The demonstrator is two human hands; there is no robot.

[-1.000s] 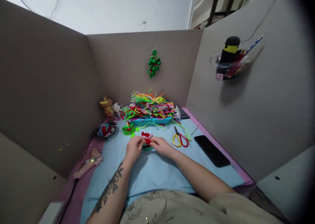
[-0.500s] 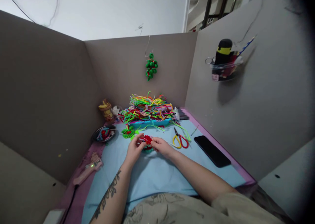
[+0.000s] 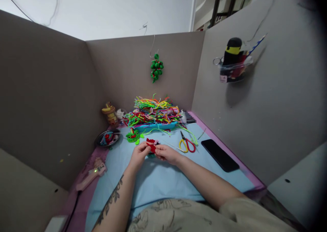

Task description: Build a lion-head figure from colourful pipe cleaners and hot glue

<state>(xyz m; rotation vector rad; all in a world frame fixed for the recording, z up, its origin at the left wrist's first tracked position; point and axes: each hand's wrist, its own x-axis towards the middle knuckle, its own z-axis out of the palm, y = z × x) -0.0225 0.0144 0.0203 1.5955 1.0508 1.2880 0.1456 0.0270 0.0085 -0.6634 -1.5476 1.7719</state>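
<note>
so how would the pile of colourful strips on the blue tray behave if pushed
The colourful strips look light and bendy, being thin and curved. Pushed, they would probably spill, since ends stick out past the blue tray.

My one view comes from a camera worn on my head, facing forward and slightly down. It looks over my shirt [image 3: 189,216], closest to the lens, to my left hand [image 3: 139,154] and right hand [image 3: 167,154] on the near side of the blue tray [image 3: 167,126]. It takes in the surface [image 3: 83,204] around that tray, the gray back partition [image 3: 122,65] beyond it and side panels [image 3: 268,106] left and right of it.
</note>
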